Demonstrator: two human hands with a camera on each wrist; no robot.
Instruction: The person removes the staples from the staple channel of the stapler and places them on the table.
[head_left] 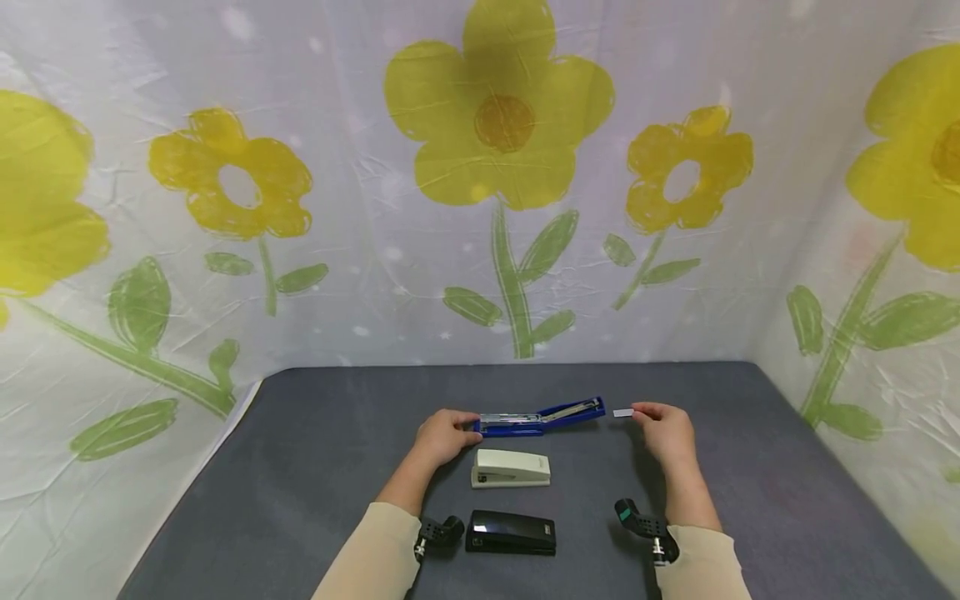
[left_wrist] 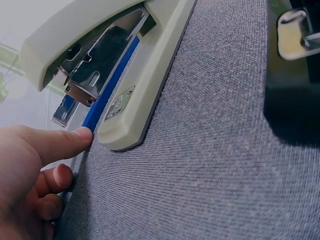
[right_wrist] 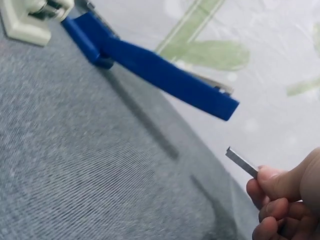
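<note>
A blue stapler lies opened out on the grey table, its lid swung back to the right and its metal channel exposed. My left hand grips the stapler's left end, with the thumb on its near side. Just right of the raised lid, my right hand pinches a short strip of staples between thumb and forefinger. In the right wrist view the strip points toward the lid, with a gap between them.
Nearer than the blue stapler is a cream stapler, and nearer still a black stapler. Both are closed and lie roughly parallel to it. A flowered cloth hangs behind the grey table and along its sides.
</note>
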